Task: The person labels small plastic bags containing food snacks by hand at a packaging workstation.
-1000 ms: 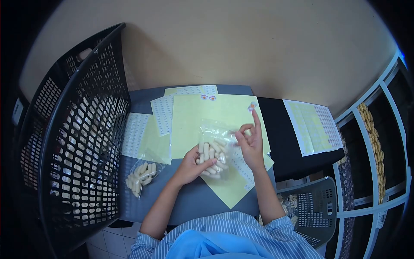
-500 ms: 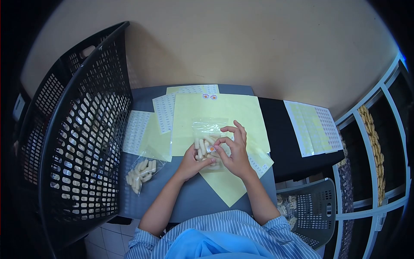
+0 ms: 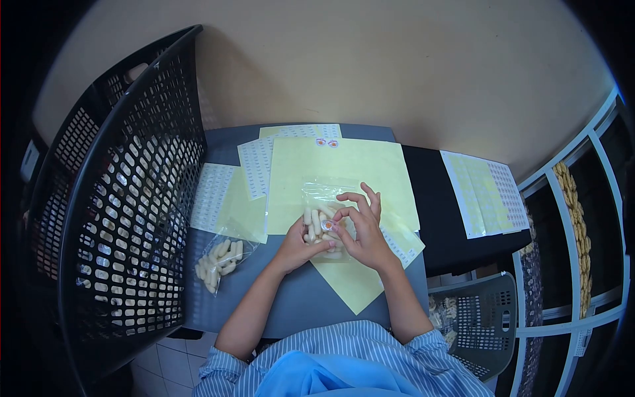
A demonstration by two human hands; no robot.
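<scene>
A clear plastic bag (image 3: 313, 225) of pale, finger-shaped pieces lies over the yellow sheet (image 3: 370, 162) at the middle of the table. My left hand (image 3: 299, 247) grips the bag's lower left side, thumb across its front. At the bag's front, my right hand (image 3: 364, 231) pinches a small round sticker (image 3: 327, 225) with an orange centre between thumb and forefinger, its other fingers raised. Two similar stickers (image 3: 327, 142) sit at the top edge of the yellow sheet. To the left, a second bag (image 3: 221, 263) of pale pieces rests on the grey table (image 3: 254, 291).
A tall black basket (image 3: 132, 198) full of bags stands at the left. Sticker sheets (image 3: 213, 198) lie left, and another sheet (image 3: 486, 195) lies on the black surface at right. A dark basket (image 3: 486, 324) is at lower right, beside a metal-framed rack (image 3: 559, 205).
The view has shifted slightly. Both hands remain at the bag, and the sticker is still in my right hand's pinch.
</scene>
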